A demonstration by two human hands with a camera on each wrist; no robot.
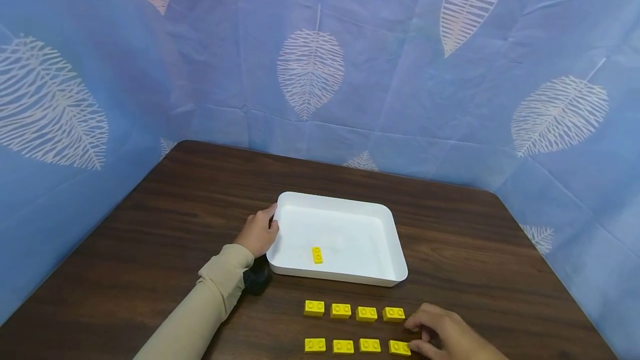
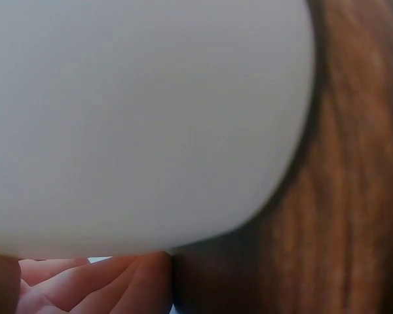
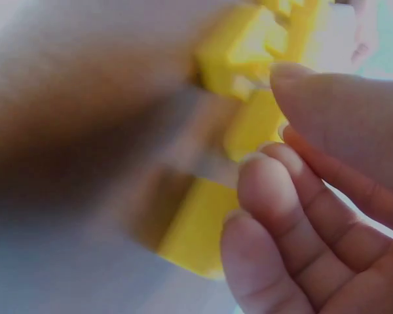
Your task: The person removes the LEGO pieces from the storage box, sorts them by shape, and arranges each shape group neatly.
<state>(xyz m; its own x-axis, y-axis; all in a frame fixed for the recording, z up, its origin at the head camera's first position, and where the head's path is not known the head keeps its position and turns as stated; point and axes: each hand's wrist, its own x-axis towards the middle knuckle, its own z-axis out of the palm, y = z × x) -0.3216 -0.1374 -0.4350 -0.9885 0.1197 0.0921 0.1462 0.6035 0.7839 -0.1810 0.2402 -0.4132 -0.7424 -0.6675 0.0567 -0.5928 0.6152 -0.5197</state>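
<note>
My left hand (image 1: pixel 258 232) holds the left side of a shallow white tray (image 1: pixel 340 276), its thumb at the rim. In the left wrist view, the tray's white side (image 2: pixel 150 131) fills much of the picture, with fingers (image 2: pixel 141 284) against its lower edge. One yellow two-stud toy brick (image 1: pixel 317 255) lies inside the tray. My right hand (image 1: pixel 445 332) is at the right end of two rows of similar bricks, fingers bent and nothing pinched. Its thumb is close to the front row's end brick (image 1: pixel 399 348); contact is unclear. Blurred yellow bricks (image 3: pixel 200 229) lie beyond the fingertips in the right wrist view.
Several yellow bricks form a back row (image 1: pixel 340 310) and a front row (image 1: pixel 343 346) on the dark wooden table (image 1: pixel 210 193), just in front of the tray. A black device (image 1: pixel 257 276) is at the left wrist. Blue leaf-patterned cloth (image 1: pixel 380 71) hangs around the table.
</note>
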